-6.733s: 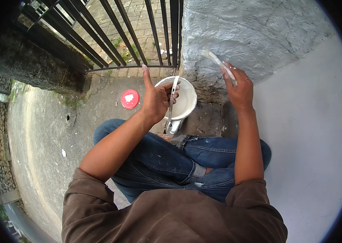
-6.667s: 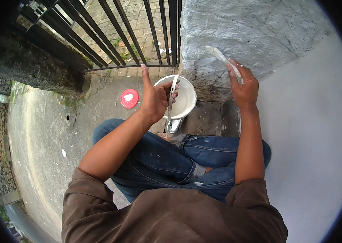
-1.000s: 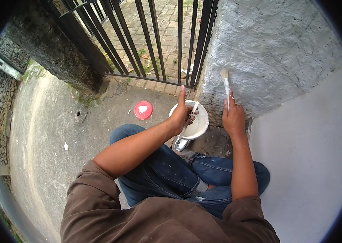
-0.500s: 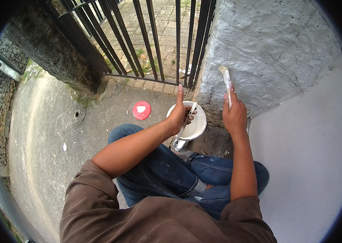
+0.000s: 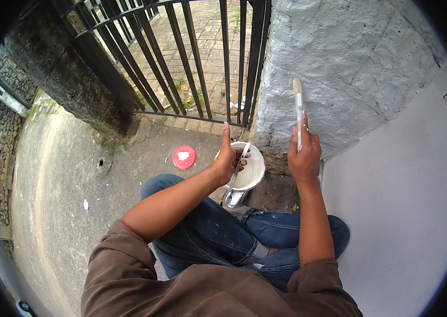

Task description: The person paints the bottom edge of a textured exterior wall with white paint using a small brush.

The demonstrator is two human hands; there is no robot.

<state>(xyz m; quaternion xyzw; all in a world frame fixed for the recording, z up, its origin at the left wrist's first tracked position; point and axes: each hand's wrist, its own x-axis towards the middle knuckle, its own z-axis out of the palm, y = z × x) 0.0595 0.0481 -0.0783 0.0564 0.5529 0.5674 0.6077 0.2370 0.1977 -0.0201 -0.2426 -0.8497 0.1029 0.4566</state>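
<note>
In my right hand (image 5: 305, 156) is a paintbrush (image 5: 299, 108), its white-smeared handle between thumb and fingers and its pale bristles pointing up. The bristles are in front of the rough, white-painted wall (image 5: 334, 68); whether they touch it I cannot tell. My left hand (image 5: 226, 162) is at the left rim of a white bucket (image 5: 256, 168) holding whitish paint, its thumb sticking up. Its fingers curl around a narrow, paint-smeared strip (image 5: 238, 171) that looks like the bucket's handle. Dark and white marks stain those fingers. Beneath the bucket's near side is a whitish object (image 5: 236, 199), partly hidden.
Left of the bucket, a red lid (image 5: 190, 157) with white paint lies on the concrete ground (image 5: 123, 164). A dark metal gate (image 5: 197, 63) stands ahead beside a mossy pillar (image 5: 70, 68). A smooth pale wall (image 5: 387, 211) rises close on the right. My bent legs (image 5: 207, 227) are near the bucket.
The brush has turned more upright, its bristles now higher and slightly right against the rough wall. My left hand keeps its hold at the bucket. The whole view has shifted slightly.
</note>
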